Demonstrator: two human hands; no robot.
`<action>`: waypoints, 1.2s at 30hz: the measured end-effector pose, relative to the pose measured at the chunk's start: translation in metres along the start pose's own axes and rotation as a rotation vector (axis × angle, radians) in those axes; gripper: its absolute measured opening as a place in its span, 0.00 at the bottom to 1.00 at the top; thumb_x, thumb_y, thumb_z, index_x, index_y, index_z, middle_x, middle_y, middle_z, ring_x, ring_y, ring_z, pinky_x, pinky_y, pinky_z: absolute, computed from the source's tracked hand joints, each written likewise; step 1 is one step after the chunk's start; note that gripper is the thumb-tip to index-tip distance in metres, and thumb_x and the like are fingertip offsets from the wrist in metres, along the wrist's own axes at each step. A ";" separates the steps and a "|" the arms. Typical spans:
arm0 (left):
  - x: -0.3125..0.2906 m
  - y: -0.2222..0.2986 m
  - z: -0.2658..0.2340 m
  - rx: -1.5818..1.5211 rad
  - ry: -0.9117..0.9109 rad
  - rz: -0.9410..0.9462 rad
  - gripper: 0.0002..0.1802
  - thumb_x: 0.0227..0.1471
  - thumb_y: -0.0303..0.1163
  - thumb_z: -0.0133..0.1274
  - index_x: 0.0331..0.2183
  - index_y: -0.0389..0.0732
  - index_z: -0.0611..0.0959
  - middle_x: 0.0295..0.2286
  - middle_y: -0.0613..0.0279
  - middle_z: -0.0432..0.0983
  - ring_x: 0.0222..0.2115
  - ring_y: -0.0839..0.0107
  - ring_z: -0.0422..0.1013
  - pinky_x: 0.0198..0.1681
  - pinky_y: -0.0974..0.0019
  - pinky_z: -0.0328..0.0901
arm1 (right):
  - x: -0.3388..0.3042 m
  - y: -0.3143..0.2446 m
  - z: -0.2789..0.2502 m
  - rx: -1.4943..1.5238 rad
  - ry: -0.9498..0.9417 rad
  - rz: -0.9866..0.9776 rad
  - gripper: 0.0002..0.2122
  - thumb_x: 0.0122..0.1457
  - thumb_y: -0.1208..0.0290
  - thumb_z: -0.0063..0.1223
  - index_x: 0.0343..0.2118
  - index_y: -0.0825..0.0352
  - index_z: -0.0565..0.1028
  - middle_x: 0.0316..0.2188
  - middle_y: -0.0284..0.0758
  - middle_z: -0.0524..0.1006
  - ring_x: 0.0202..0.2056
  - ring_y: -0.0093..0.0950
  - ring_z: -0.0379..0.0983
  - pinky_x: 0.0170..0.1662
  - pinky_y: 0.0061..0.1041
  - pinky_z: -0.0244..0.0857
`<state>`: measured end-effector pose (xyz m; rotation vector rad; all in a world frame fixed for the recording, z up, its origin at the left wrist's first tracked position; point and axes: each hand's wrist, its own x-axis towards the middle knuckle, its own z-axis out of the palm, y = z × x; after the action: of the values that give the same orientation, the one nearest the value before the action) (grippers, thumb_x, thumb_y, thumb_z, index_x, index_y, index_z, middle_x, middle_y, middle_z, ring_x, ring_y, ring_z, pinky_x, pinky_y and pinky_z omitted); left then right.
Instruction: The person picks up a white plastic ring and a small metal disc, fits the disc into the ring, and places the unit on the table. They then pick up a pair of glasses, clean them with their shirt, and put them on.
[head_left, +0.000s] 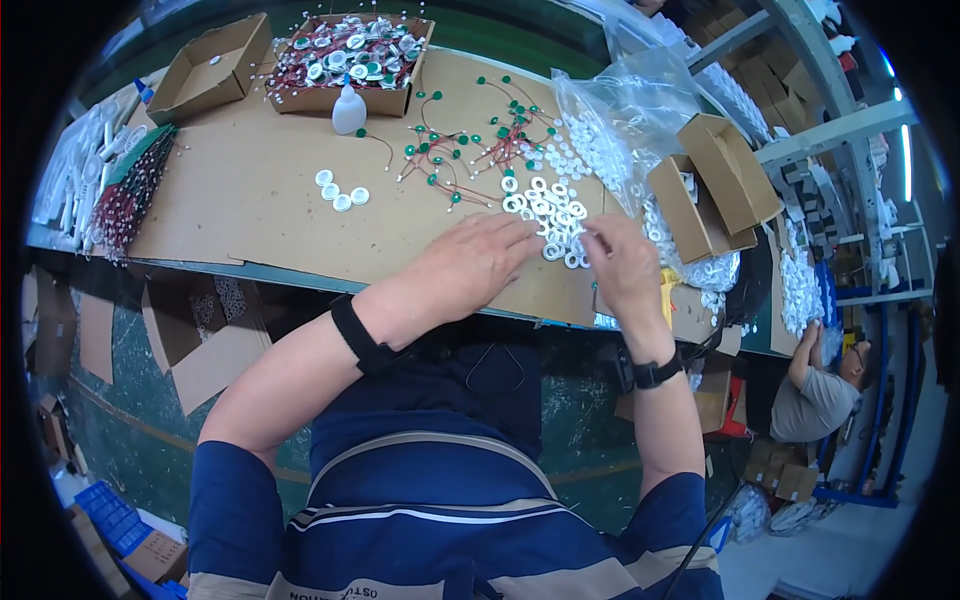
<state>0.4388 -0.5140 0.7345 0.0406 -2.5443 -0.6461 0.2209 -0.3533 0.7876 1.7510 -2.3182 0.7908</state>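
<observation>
A loose pile of white plastic rings lies on the cardboard-covered bench in front of me. My left hand reaches over its near left side, fingers stretched out, the tips touching the rings. At the right edge of the pile is my right hand. Its fingers are curled together, and whatever they hold is hidden. Beyond the rings lie small green discs with red wires and a scatter of small white discs. Several round white pieces sit apart to the left.
A cardboard box full of wired white parts stands at the back, a white squeeze bottle before it. Wired bundles lie left. Clear plastic bags and small open boxes stand right. Another person works far right.
</observation>
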 end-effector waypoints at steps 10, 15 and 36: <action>-0.033 -0.009 -0.018 0.014 -0.034 -0.028 0.22 0.63 0.25 0.63 0.58 0.41 0.87 0.54 0.53 0.83 0.58 0.52 0.78 0.62 0.50 0.72 | -0.041 -0.038 0.033 0.222 -0.136 -0.176 0.10 0.60 0.81 0.71 0.44 0.67 0.87 0.41 0.40 0.88 0.44 0.43 0.85 0.50 0.39 0.79; -0.053 -0.018 -0.028 -0.071 0.022 -0.070 0.20 0.60 0.22 0.64 0.55 0.41 0.89 0.48 0.54 0.84 0.51 0.50 0.79 0.55 0.49 0.74 | -0.034 -0.041 0.043 0.251 -0.125 -0.210 0.10 0.60 0.80 0.72 0.45 0.67 0.87 0.41 0.40 0.87 0.45 0.43 0.84 0.50 0.38 0.79; -0.052 -0.015 -0.033 -0.149 0.072 -0.235 0.29 0.56 0.21 0.66 0.60 0.43 0.88 0.45 0.57 0.86 0.52 0.53 0.78 0.62 0.50 0.72 | -0.032 -0.055 0.042 0.417 -0.303 0.183 0.10 0.66 0.77 0.70 0.49 0.69 0.88 0.39 0.37 0.84 0.35 0.27 0.83 0.38 0.26 0.77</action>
<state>0.4988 -0.5343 0.7277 0.3093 -2.4348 -0.9063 0.2902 -0.3559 0.7566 1.9533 -2.6956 1.1888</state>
